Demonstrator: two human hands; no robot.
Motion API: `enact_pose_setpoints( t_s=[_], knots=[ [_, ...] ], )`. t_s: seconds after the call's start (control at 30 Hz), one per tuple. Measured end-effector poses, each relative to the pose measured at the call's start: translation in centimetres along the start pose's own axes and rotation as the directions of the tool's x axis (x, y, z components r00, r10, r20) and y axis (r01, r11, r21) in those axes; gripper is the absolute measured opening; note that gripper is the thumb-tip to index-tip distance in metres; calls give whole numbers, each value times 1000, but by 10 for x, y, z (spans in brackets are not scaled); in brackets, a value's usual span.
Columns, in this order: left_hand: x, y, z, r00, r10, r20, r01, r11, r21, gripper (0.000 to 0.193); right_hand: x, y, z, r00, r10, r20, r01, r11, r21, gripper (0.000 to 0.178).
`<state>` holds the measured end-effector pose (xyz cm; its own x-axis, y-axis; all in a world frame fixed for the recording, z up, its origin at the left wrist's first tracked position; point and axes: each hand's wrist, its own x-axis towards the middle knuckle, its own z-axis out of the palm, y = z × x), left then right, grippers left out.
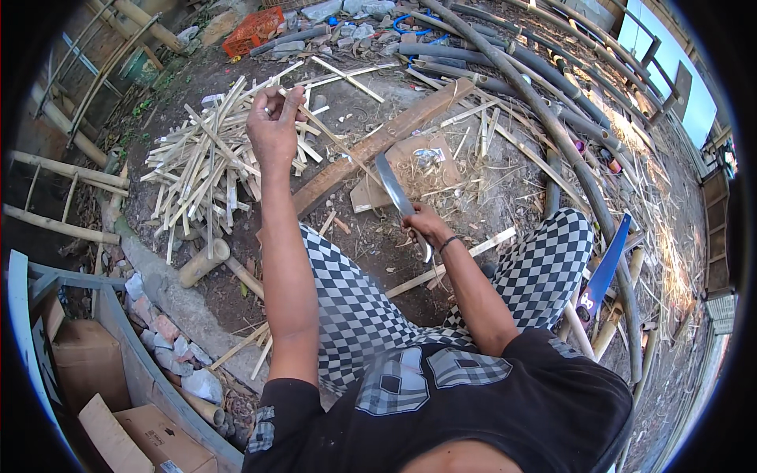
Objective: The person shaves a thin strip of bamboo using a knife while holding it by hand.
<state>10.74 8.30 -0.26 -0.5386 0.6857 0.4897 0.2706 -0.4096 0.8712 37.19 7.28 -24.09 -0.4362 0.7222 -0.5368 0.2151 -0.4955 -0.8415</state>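
Note:
My left hand (pixel 276 118) is raised beside a heap of split bamboo strips (pixel 206 162), its fingers closed on one end of a thin bamboo strip (pixel 339 142). That strip slants down to the right, and its far end meets the blade of a machete (pixel 392 183). Closed round the machete's handle is my right hand (pixel 426 225), low in front of my knees. The blade points up and away from me. Behind it a wooden plank (pixel 386 142) lies diagonally on the ground, with a piece of flattened cardboard (pixel 441 169) covered in shavings next to it.
A blue-bladed handsaw (pixel 605 268) rests by my right knee. Long bamboo poles (pixel 544 118) lie across the far right. An orange crate (pixel 252 31) sits at the back. Cardboard boxes (pixel 91 359) stand at lower left, near a cut bamboo piece (pixel 203 264) and rubble.

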Motion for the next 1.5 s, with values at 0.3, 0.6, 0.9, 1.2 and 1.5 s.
enact_pose_setpoints(
  t_s=[0.3, 0.6, 0.9, 1.2, 1.5],
  knots=[
    [-5, 10, 25, 985, -51, 165, 30, 991, 127, 25, -67, -130, -13, 939, -341, -44, 304, 884, -354, 28],
    [-20, 14, 45, 913, 24, 406, 118, 939, -322, 11, -54, -128, -24, 847, -524, 91, 485, 691, -536, 24],
    [-32, 6, 48, 971, -61, 231, 154, 899, -410, 52, -48, -126, 20, 798, -598, 76, 511, 604, -612, 22],
    [-31, 9, 53, 988, -122, -96, 96, 966, -238, 57, -42, -132, 39, 828, -559, 50, 485, 669, -563, 23],
    [-25, -8, 45, 988, -73, -134, 19, 929, -369, 49, -36, -129, 38, 777, -630, -16, 530, 667, -523, 25]
  ],
)
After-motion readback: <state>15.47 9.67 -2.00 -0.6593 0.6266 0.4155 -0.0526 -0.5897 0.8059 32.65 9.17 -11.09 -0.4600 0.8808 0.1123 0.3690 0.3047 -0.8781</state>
